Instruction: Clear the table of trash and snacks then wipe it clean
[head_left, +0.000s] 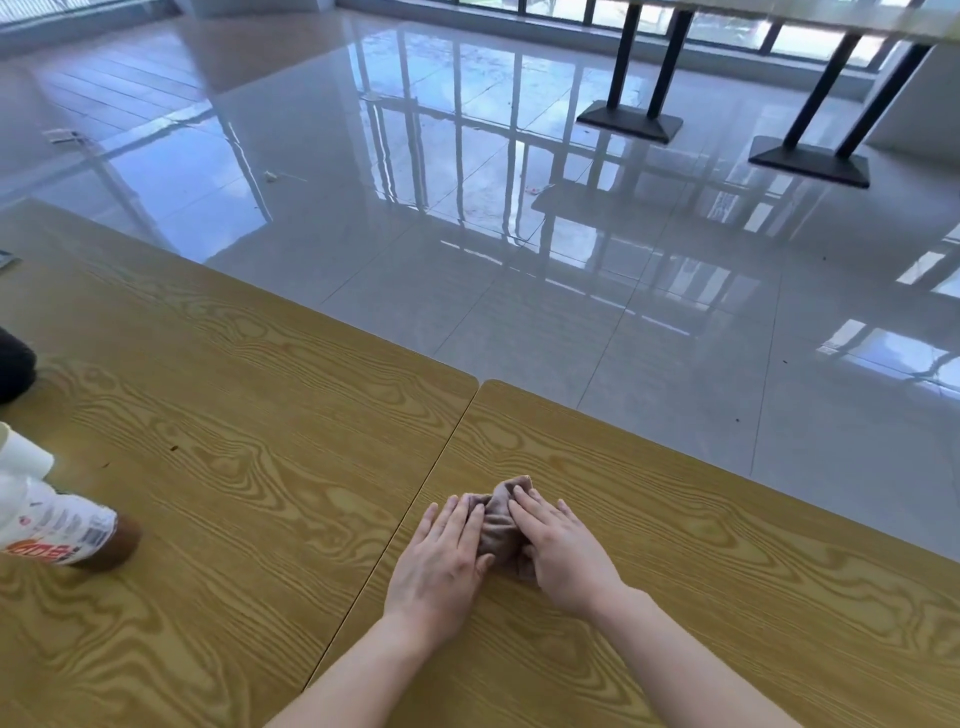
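Note:
A small brownish-pink cloth (497, 519) lies bunched on the right one of two wooden tables (727, 597), close to the seam between them. My left hand (441, 561) presses flat on the cloth's left side, fingers together and pointing away from me. My right hand (561, 551) lies flat on its right side. Both palms face down and the cloth's middle shows between them. On the left table (208, 415), at the far left edge of view, stands a bottle (67, 530) with a white and red label and dark drink at its base. A few dark crumbs (174, 447) lie near it.
A dark object (13, 364) sits at the left edge on the table. A white item (21, 457) lies just above the bottle. Beyond the table's far edge is glossy tiled floor (519, 208) with small scraps on it. Black table legs (639, 78) stand at the back right.

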